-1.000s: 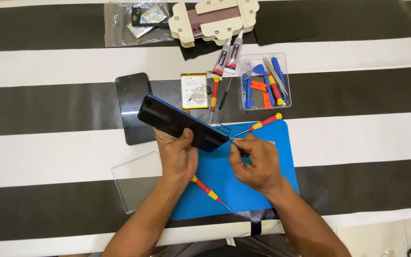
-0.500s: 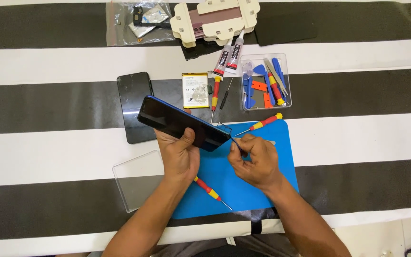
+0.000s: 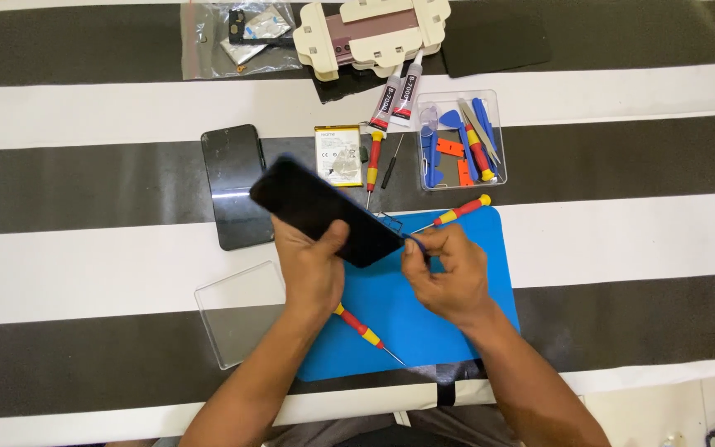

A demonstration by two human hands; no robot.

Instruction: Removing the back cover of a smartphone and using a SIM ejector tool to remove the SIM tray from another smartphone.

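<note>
Phone [image 3: 324, 211], dark and tilted, is gripped by the left hand [image 3: 312, 269]; right hand [image 3: 444, 273] fingers [image 3: 414, 252] are pinched on a thin tool at its lower corner, above the blue mat [image 3: 407, 331].

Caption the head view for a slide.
Left hand holds a dark phone while right hand works its edge above a blue mat.

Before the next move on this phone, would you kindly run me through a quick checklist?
1. Phone gripped by left hand: ok.
2. Right hand pinching a thin tool at the phone's lower corner: ok; tool tip cannot tell.
3. Blue mat beneath the hands: ok.
4. Screwdriver lying on mat near left wrist: not ok, could be knocked.
5. Tool box within reach: ok.
</note>
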